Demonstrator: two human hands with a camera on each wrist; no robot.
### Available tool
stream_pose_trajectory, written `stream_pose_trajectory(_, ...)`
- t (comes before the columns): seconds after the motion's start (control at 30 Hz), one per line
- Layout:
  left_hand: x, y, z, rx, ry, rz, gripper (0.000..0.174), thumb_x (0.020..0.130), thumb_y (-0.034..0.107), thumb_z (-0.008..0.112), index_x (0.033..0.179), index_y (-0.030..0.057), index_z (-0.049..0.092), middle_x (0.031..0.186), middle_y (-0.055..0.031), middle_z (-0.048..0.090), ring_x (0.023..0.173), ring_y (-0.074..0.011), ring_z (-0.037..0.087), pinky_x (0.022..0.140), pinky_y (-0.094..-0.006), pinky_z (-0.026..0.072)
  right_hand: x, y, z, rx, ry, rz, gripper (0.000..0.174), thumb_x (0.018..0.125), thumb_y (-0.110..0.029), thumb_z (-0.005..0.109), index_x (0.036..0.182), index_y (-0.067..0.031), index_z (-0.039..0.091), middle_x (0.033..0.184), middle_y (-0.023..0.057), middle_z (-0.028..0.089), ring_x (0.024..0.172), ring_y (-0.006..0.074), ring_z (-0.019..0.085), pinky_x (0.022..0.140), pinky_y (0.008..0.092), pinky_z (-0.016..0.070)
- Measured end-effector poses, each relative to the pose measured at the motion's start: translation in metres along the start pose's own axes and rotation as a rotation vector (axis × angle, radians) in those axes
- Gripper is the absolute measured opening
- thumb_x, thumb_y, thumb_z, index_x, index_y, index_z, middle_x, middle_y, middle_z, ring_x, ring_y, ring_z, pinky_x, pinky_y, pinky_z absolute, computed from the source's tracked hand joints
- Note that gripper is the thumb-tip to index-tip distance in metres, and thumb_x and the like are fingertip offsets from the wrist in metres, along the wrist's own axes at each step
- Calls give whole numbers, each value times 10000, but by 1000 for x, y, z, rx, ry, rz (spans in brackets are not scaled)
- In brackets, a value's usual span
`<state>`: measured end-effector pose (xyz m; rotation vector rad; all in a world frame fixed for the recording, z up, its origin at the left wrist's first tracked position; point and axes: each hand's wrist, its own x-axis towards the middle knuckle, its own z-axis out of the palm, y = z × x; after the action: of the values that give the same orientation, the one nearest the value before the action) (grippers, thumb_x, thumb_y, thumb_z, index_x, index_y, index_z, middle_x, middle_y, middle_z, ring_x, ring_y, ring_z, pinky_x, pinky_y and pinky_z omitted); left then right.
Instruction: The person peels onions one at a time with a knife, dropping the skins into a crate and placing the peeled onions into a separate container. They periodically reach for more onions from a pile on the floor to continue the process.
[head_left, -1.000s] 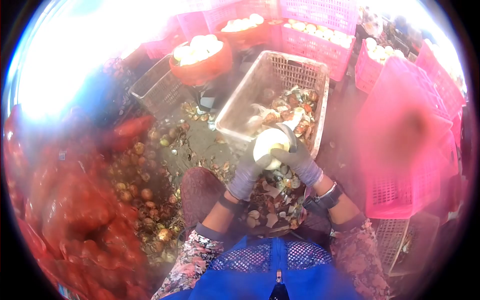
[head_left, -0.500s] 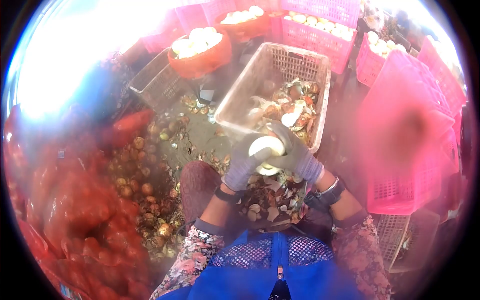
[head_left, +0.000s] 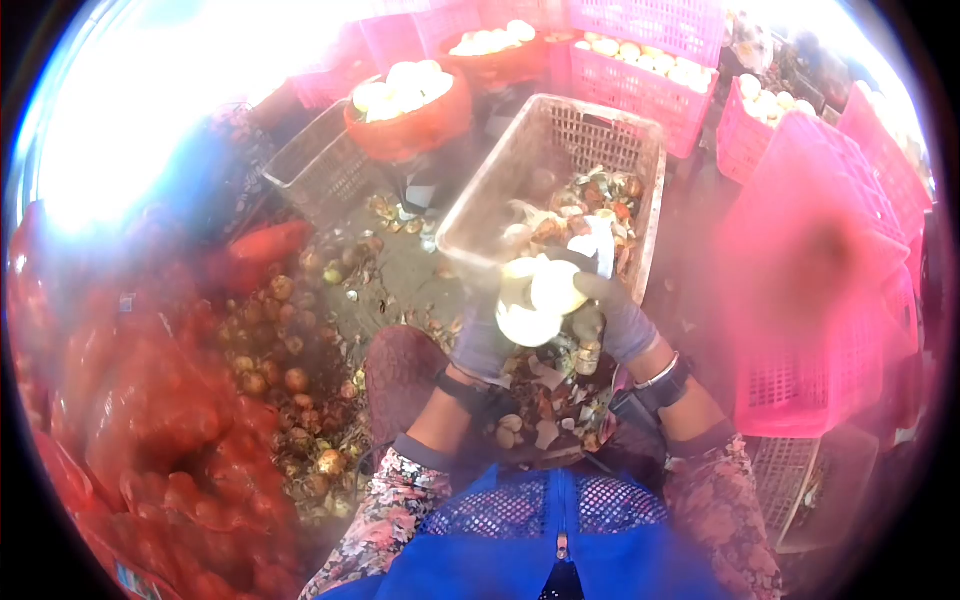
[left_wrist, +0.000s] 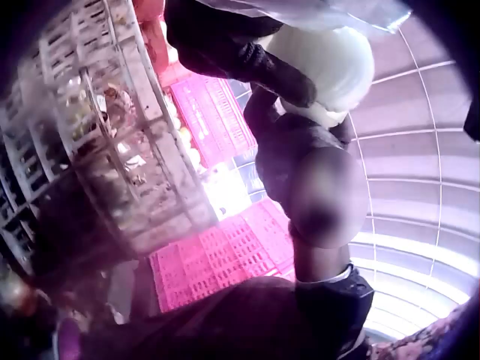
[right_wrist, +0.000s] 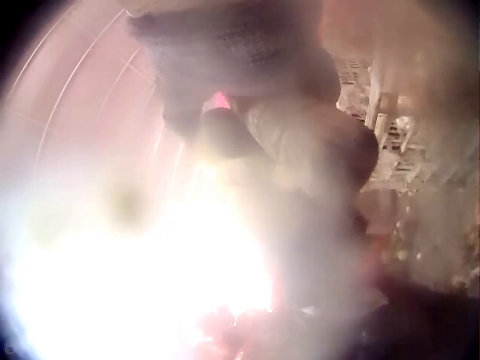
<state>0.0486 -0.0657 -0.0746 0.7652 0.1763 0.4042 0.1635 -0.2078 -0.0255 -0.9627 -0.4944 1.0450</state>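
Note:
Two pale, rounded onion surfaces show between the hands in the head view, the upper onion (head_left: 556, 287) against the lower onion (head_left: 528, 322); whether they are separate is hard to tell. My gloved left hand (head_left: 484, 332) grips from the left. From the other side my gloved right hand (head_left: 618, 318) curls its fingers against the upper one. The left wrist view shows dark glove fingers round a white onion (left_wrist: 337, 67), with the right hand (left_wrist: 304, 154) just below. A bright white strip (head_left: 600, 240) lies beyond the right fingers; its nature is unclear. Glare blurs the right wrist view.
A pale crate (head_left: 455, 225) with skins and peelings stands just ahead. Unpeeled onions (head_left: 297, 380) lie on the ground at left beside red mesh sacks (head_left: 170, 420). Pink crates (head_left: 800, 390) are stacked at right; a red basket (head_left: 410, 135) of white onions stands beyond.
The hands have moved slightly apart, uncovering more of the pale onion surfaces between them. The right fingers no longer cover the top as before, and a bright white strip shows above.

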Motion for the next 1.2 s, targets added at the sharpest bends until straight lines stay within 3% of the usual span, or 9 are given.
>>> stream_pose_trajectory(0.1,8,-7,-23,-136,-64,57,748,884,615,564,1312,6,486,1219,-138,611,1023,-221,651,831,-350,592,19,5,-38,49,35,-87,602,869,-119,574,1421,-84,337,1186,152,591,600,86,592,412,183,438)
stream_pose_trajectory(0.27,4,5,-12,-30,58,171,653,914,524,581,1318,20,489,1175,-137,613,1072,-256,626,895,-407,569,44,-6,-64,-964,315,-456,346,866,-31,599,1211,-35,573,1421,146,421,635,124,652,538,206,546)
stream_pose_trajectory(0.4,-5,21,5,-5,107,289,559,919,399,625,1313,23,497,1192,-128,600,1105,-258,609,945,-385,530,24,8,-22,-330,156,-62,454,909,-409,610,1156,-28,591,1242,130,584,613,116,650,444,248,513)
stream_pose_trajectory(0.5,-12,25,5,610,129,417,559,842,187,735,1320,26,493,1220,-110,581,1109,-208,575,959,-336,487,8,15,18,-219,52,119,589,860,-558,619,1148,-45,592,928,63,665,571,82,602,417,202,463)
stream_pose_trajectory(0.73,-26,75,-14,1104,-44,436,684,811,133,776,1397,47,436,1318,-92,533,1176,-185,523,1011,-323,442,33,15,34,129,52,184,623,827,-511,685,1294,-157,477,852,6,615,574,69,522,419,169,400)
stream_pose_trajectory(0.83,-42,118,-20,912,205,195,637,819,111,756,1383,62,465,1327,-77,532,1168,-167,524,1016,-324,435,64,9,23,210,13,188,798,802,-512,718,1429,-228,314,955,45,597,595,75,527,418,164,393)
stream_pose_trajectory(0.87,-43,128,-26,848,180,318,581,822,97,740,1353,71,507,1293,-68,554,1143,-155,536,1002,-324,444,75,5,24,216,12,165,820,799,-514,723,1438,-227,298,970,50,591,599,77,528,418,163,392)
stream_pose_trajectory(1.03,-59,146,-87,735,376,382,497,830,115,745,1277,22,547,1176,-72,610,1057,-154,585,919,-305,498,136,-10,37,304,68,140,545,808,-514,731,1164,-148,541,877,17,595,613,78,548,424,181,411)
stream_pose_trajectory(1.2,-83,135,-152,768,564,264,478,835,154,738,1250,-3,560,1176,-100,613,1041,-173,591,901,-311,502,190,-5,60,234,147,87,544,811,-497,733,1158,-133,526,875,44,595,575,96,528,396,183,382)
